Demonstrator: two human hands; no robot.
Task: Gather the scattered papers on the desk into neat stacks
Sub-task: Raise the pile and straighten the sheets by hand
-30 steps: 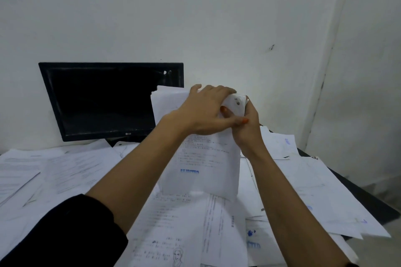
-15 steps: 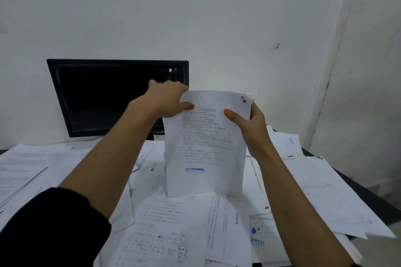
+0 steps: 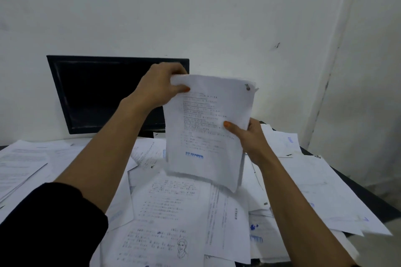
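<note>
Two bare hands hold a thin sheaf of white printed paper sheets [image 3: 208, 128] upright in the air above a dark table [image 3: 355, 188], in front of a pale wall. The left hand [image 3: 161, 86] has its grip clenched on the sheaf's top left corner, thumb with an orange nail on the front face and fingers curled behind. The right hand [image 3: 249, 136] grasps the sheaf's right edge about halfway down, thumb pressed flat on the printed side, fingers hidden behind the paper. The front page carries lines of small text and a blue stamp near the bottom; a small metal fastener [image 3: 247, 87] sits at the top right corner. The lower edge of the sheaf hangs just above the table, slightly tilted and blurred. Beneath it, loose white printed papers [image 3: 169, 206] lie scattered and overlapping across nearly the whole table, one showing a small line drawing of a head. A black flat computer monitor [image 3: 104, 93] stands at the back left, its screen dark. A black sleeve [image 3: 43, 223] covers the left upper arm.
</note>
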